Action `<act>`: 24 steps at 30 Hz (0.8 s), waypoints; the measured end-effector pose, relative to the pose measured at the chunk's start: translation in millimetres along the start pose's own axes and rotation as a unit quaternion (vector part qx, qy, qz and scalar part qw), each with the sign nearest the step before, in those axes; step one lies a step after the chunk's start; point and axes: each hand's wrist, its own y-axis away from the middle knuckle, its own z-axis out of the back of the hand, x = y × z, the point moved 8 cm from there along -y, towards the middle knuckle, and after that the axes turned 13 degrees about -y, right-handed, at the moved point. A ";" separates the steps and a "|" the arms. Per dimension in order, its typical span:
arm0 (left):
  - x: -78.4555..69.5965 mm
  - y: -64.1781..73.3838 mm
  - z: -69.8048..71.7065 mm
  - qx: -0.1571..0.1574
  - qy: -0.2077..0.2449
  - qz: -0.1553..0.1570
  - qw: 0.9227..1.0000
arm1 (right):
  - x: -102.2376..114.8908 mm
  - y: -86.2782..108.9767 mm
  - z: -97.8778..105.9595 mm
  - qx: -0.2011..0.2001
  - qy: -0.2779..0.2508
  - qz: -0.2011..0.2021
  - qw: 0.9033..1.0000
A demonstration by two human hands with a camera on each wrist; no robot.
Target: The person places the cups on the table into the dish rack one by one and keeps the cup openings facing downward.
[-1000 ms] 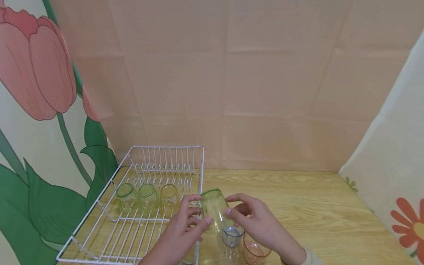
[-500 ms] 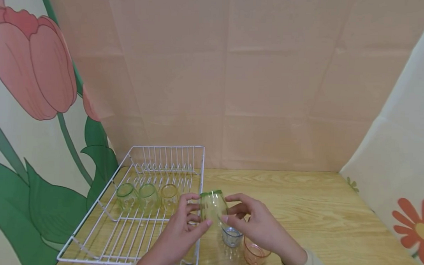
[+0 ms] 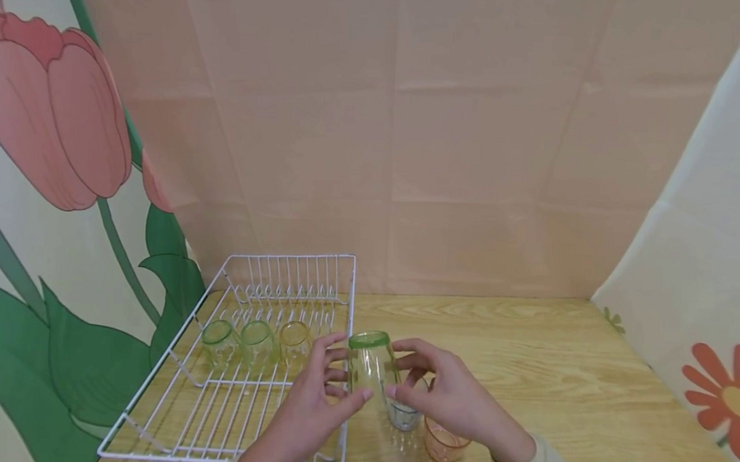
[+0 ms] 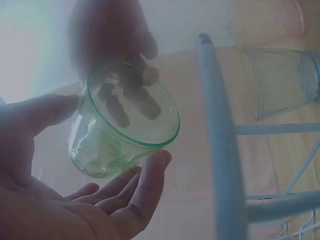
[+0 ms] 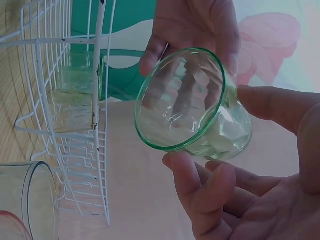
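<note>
A clear green-tinted drinking glass [image 3: 373, 368] is held above the table between both hands, just right of the rack. Its mouth faces downward, showing as a green rim in both wrist views, and its thick green base is uppermost in the head view. My left hand [image 3: 315, 395] grips one side, with thumb and fingertips on the wall. From the other side my right hand [image 3: 447, 390] pinches it likewise. Below the right hand stand a clear blue-rimmed glass [image 3: 403, 417] and a pink glass [image 3: 445, 446], both upright and partly covered.
A white wire dish rack [image 3: 283, 256] stands on the left of the wooden table [image 3: 525, 345]. Inside it, in a row, are two green glasses [image 3: 218, 348] and an amber glass [image 3: 295, 344]. The rack's right side rail runs close beside my left hand.
The held glass has tipped between my fingers, from slanted to more upright in the head view. Both hands stay in nearly the same place, with small finger shifts.
</note>
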 end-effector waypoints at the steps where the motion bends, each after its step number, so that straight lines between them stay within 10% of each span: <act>1: 0.1 -0.1 0.2 -0.001 -0.001 0.002 1.000 | 0.2 0.0 0.2 -0.002 0.002 0.001 1.000; 24: -9.6 2.6 1.0 -0.023 -0.074 -0.055 0.995 | 1.0 0.6 -1.6 -0.009 -0.021 -0.006 1.000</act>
